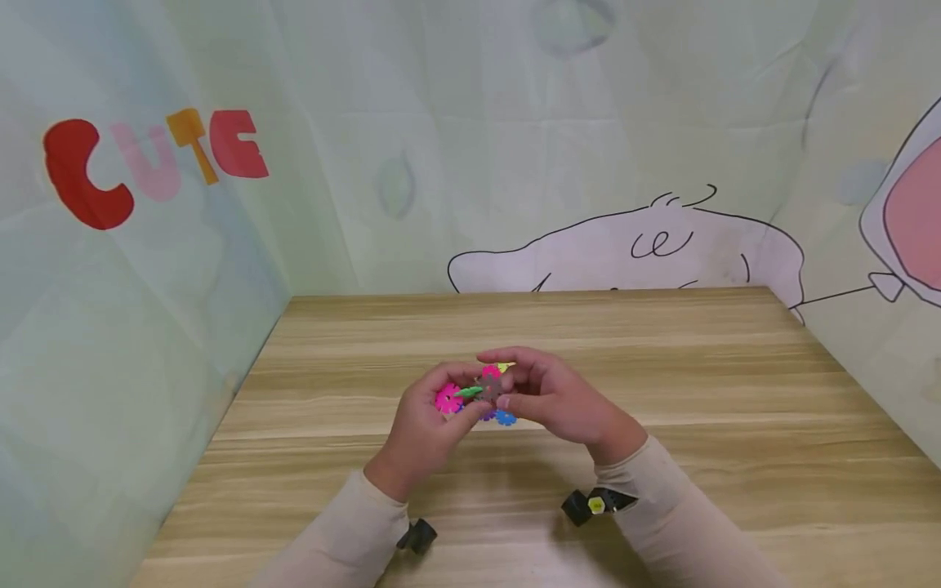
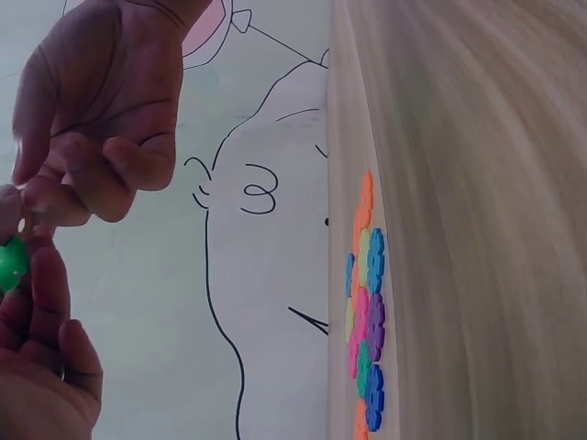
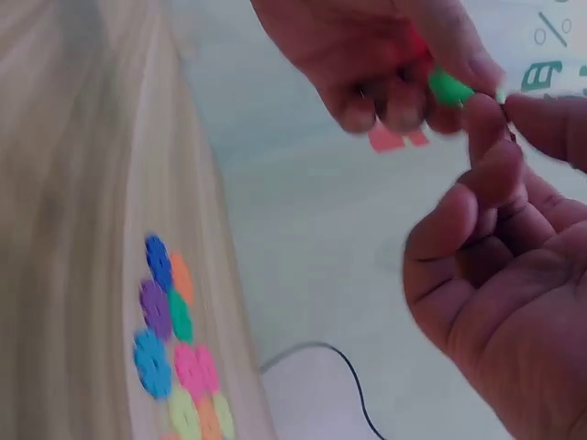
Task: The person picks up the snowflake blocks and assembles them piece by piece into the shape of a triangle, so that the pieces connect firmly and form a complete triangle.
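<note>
Small notched plastic snowflake discs lie between and beyond the two hands. My left hand (image 1: 422, 429) holds a green snowflake disc (image 1: 469, 393), seen nearly edge-on; it also shows as a green disc (image 3: 449, 88) in the right wrist view. Against it sits a brown snowflake disc (image 1: 488, 388), pinched between thumb and finger of my right hand (image 1: 569, 404). The two discs touch; whether they are slotted together is hidden by fingers. In the left wrist view, the right hand (image 2: 115, 101) is above and the left hand (image 2: 41, 390) below, fingertips meeting.
Beneath the hands, on the wooden table (image 1: 294, 457), lies a flat cluster of several colourful discs, among them a purple disc (image 2: 377, 325), a light blue disc (image 3: 151, 364) and an orange disc (image 2: 367, 197). A printed cloth wall (image 1: 456, 163) stands behind the table.
</note>
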`<control>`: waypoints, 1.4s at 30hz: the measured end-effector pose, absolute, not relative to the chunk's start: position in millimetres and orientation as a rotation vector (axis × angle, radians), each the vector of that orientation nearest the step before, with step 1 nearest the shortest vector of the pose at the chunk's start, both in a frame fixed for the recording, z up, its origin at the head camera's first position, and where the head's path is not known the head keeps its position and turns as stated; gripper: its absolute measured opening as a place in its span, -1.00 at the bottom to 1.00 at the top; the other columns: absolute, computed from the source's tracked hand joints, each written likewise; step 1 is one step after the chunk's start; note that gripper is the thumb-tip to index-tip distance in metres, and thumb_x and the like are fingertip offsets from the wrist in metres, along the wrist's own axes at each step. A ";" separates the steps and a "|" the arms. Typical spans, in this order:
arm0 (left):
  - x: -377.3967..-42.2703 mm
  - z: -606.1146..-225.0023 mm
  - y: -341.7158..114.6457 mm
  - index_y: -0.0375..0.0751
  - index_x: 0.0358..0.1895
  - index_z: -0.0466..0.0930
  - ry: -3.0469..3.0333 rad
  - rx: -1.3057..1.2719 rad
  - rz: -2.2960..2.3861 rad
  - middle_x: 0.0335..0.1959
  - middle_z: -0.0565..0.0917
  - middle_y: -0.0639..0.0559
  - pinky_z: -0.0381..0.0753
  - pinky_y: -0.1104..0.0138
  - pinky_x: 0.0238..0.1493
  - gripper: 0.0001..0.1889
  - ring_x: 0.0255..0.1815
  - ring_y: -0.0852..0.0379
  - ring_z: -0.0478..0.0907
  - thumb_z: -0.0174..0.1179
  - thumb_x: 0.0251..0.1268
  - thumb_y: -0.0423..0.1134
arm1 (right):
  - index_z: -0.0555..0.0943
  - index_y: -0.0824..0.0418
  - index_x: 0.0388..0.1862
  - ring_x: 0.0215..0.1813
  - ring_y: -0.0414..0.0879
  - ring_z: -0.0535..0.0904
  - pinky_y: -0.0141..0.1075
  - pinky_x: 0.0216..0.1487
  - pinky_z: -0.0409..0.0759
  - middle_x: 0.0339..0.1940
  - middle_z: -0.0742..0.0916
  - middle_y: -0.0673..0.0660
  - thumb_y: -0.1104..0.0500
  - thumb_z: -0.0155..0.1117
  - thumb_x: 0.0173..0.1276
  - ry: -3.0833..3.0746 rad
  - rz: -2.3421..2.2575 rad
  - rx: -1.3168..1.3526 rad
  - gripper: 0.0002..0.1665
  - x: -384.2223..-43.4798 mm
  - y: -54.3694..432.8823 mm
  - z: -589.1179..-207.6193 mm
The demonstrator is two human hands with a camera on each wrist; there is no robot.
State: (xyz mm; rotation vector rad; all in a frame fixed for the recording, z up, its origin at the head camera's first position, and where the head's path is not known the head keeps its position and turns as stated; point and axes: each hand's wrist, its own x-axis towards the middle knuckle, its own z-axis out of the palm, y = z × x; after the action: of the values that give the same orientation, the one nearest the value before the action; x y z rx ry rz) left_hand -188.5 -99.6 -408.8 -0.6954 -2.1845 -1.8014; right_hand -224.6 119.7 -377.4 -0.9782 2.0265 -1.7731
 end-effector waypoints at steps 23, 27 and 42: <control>-188.0 -408.6 -101.0 -0.28 0.11 0.66 -2.182 -0.650 -1.861 0.03 0.70 -0.15 0.76 0.36 -0.02 -0.65 0.03 0.04 0.65 0.45 0.28 -0.44 | 0.79 0.03 -0.01 -0.35 -0.04 0.52 -0.24 -0.32 0.52 -0.37 0.65 0.06 0.34 0.48 0.30 2.561 -0.965 -0.553 -0.67 -272.1 167.1 -427.6; -187.7 -409.0 -101.2 -0.29 0.12 0.65 -2.185 -0.656 -1.878 0.03 0.69 -0.16 0.79 0.31 -0.05 -0.65 0.02 0.04 0.65 0.45 0.28 -0.45 | 0.79 0.05 0.02 -0.31 -0.04 0.53 -0.24 -0.27 0.53 -0.36 0.66 0.06 0.36 0.48 0.28 2.566 -0.913 -0.540 -0.63 -271.7 165.9 -430.3; -187.5 -408.9 -100.2 -0.29 0.15 0.67 -2.207 -0.627 -1.870 -0.03 0.70 -0.15 0.79 0.32 -0.12 -0.62 -0.08 0.12 0.69 0.46 0.28 -0.42 | 0.59 0.09 -0.17 -0.25 -0.02 0.53 -0.20 -0.18 0.56 -0.30 0.64 0.05 0.38 0.49 0.22 2.625 -0.807 -0.579 -0.68 -267.0 161.7 -428.6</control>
State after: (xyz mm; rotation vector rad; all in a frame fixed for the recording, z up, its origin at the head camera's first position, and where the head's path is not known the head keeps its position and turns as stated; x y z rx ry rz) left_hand -187.5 -100.2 -408.9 -0.6268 -2.2070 -1.8700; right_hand -267.0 161.7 -428.6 -0.5787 2.6251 -0.8075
